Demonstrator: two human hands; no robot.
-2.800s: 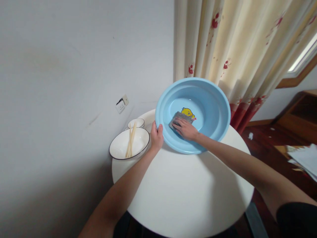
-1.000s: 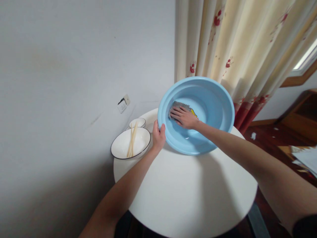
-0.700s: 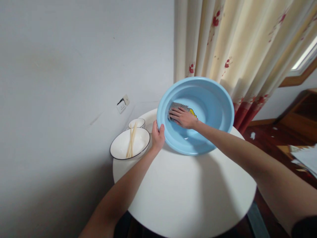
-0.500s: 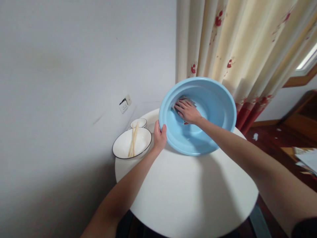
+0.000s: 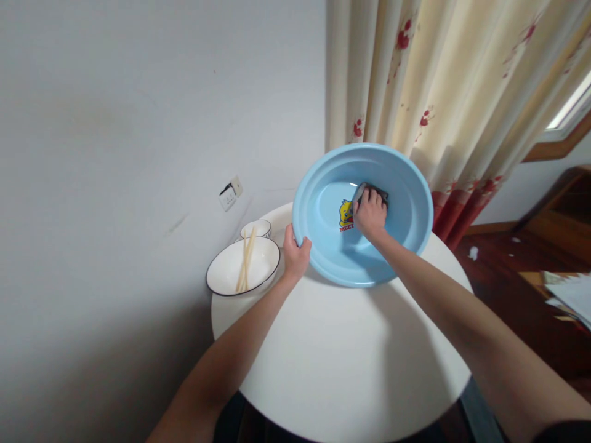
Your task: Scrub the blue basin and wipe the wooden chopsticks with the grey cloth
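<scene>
A light blue plastic basin [image 5: 318,246] is tilted up on the round white table [image 5: 332,344], its inside facing me. My left hand [image 5: 296,252] grips its left rim, thumb on the inner side and fingers behind. Inside the basin, my right hand [image 5: 370,215] presses a grey cloth [image 5: 364,189] against the right part of the bottom, fingers bent over it. Left of the cloth shows a yellow cartoon duck print [image 5: 345,212] with red letters.
Left of the basin stand a large white bowl [image 5: 221,271] with a dark rim, chopsticks [image 5: 246,261] lying across it, and a smaller bowl [image 5: 258,229] behind. A wall socket [image 5: 228,198] and a patterned curtain [image 5: 383,74] are beyond. Papers [image 5: 570,292] lie at the right.
My right hand has slid the cloth rightward across the basin's bottom, uncovering the duck print. My left hand keeps its hold on the rim.
</scene>
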